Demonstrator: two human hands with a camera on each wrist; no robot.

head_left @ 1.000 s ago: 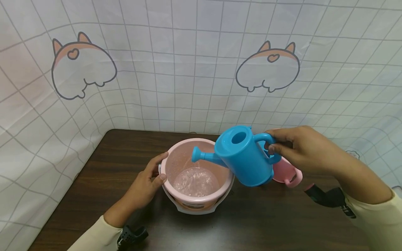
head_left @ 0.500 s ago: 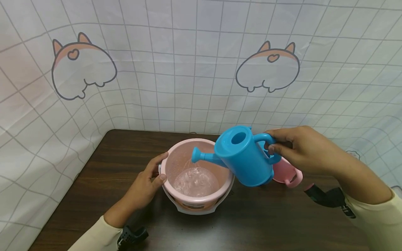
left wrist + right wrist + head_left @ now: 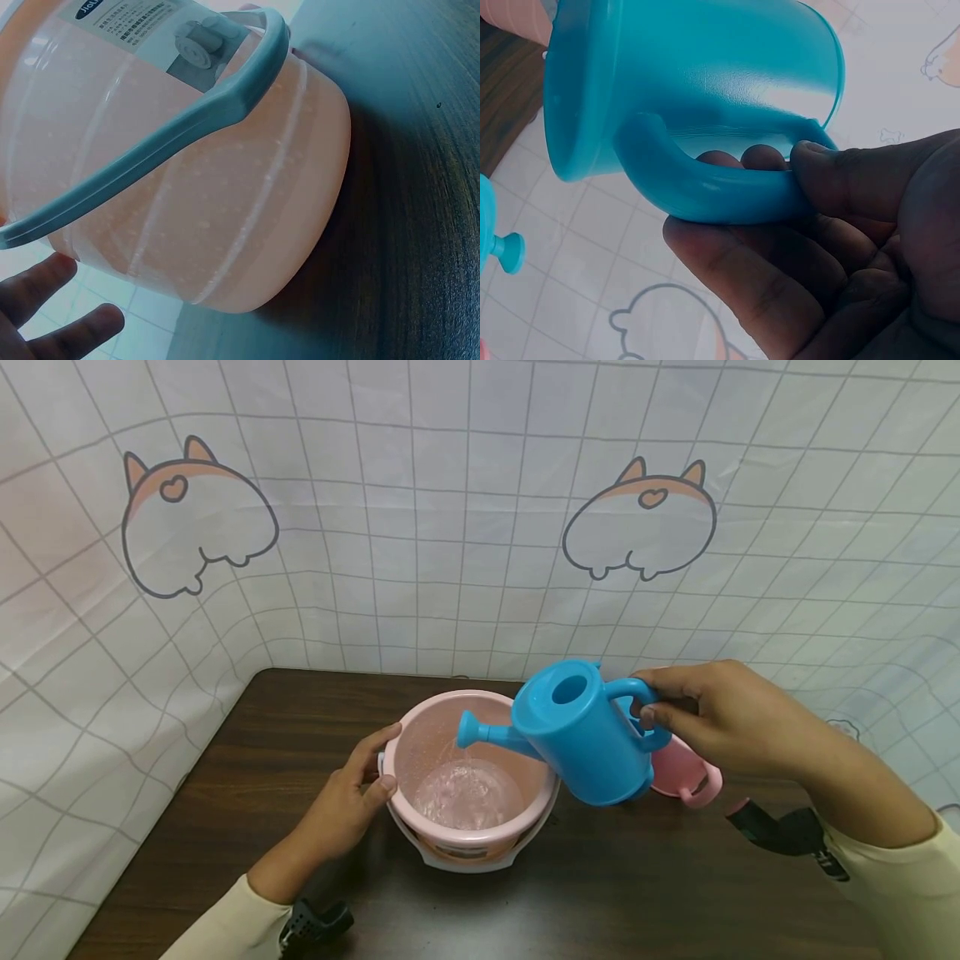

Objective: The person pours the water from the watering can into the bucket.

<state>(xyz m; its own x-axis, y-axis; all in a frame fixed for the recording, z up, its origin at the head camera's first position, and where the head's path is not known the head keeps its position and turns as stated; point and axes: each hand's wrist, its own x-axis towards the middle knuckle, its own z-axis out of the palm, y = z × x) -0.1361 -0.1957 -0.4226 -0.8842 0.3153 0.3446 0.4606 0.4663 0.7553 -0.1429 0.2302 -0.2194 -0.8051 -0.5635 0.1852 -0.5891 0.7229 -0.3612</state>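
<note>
My right hand (image 3: 712,714) grips the handle (image 3: 712,191) of a blue watering can (image 3: 592,743), fingers and thumb wrapped round it. Tilted left, the can has its spout head over a pink bucket (image 3: 468,839), and thin streams of water fall from it. Shallow water (image 3: 465,797) ripples on the bucket's bottom. On the bucket's left side my left hand (image 3: 341,802) holds the rim, thumb and forefinger at its edge. The left wrist view has two fingers beside the wall, and the grey-white carrying handle (image 3: 165,146) hanging down across it.
Behind the watering can, a pink vessel with a looped handle (image 3: 697,785) stands on the dark wooden table (image 3: 637,893). Another blue thing with a small knob (image 3: 510,251) shows at the right wrist view's edge. A grid-patterned cloth (image 3: 450,527) hangs behind the table.
Both hands, the watering can and the bucket keep their places. Water keeps falling, and the ripples in the bucket shift.
</note>
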